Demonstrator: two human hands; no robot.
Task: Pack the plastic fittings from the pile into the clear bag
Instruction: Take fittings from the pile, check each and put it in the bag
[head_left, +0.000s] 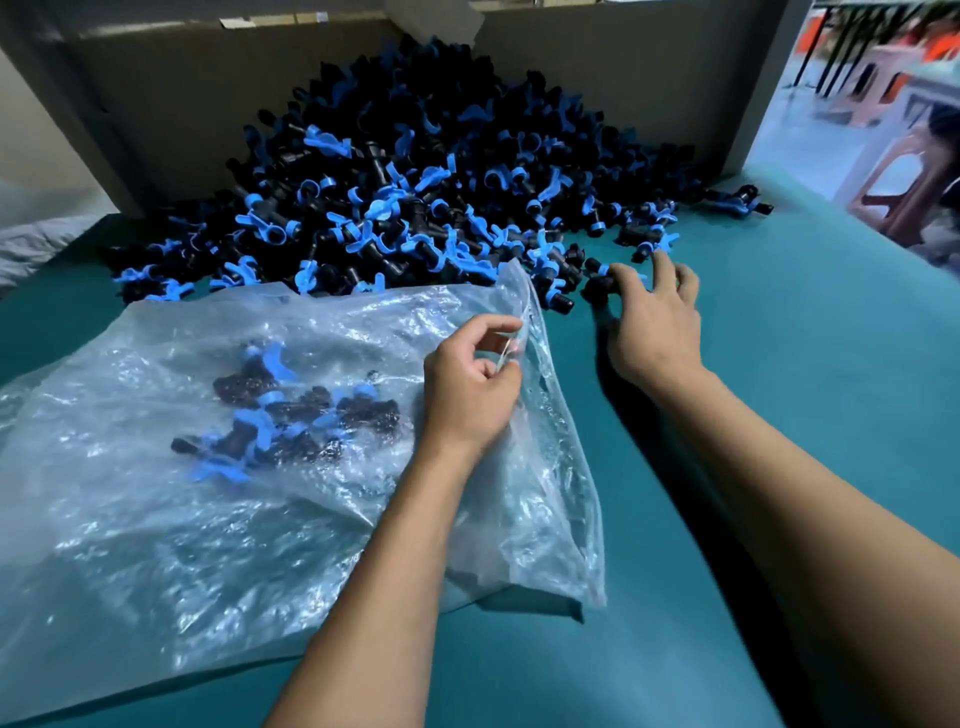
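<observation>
The bag (156, 519) is lying flat on the teal table (779, 364), taking up the left-centre; it's thin clear film, crinkled & glossy, w/ bright creases all over; a small cluster of fittings (291, 410) is showing thru it near the middle, black ribbed bodies w/ blue curved wing-shaped tabs. The left hand (470, 384) is resting on the bag's right side, thumb & fingers curling in & pinching the film edge at the mouth, which is lifting into a peak just above the knuckles. The right hand (654, 327) is lying just beside the bag, palm down at the near edge of the pile (415, 182); its fingers are spreading & bending over a loose fitting (597, 280), fingertips touching the black-&-blue piece; whether they're actually gripping it, can't tell. The pile is sitting behind the bag, a big mound of the same black/blue parts heaping against brown cardboard walls (208, 78); strays are trailing off to the right, one (737, 200) sitting well apart near the table's far edge. The pile's front edge is touching the bag's far edge. Beyond the table at upper right, a pinkish plastic stool (904, 171) is standing on a pale floor, blurry.
</observation>
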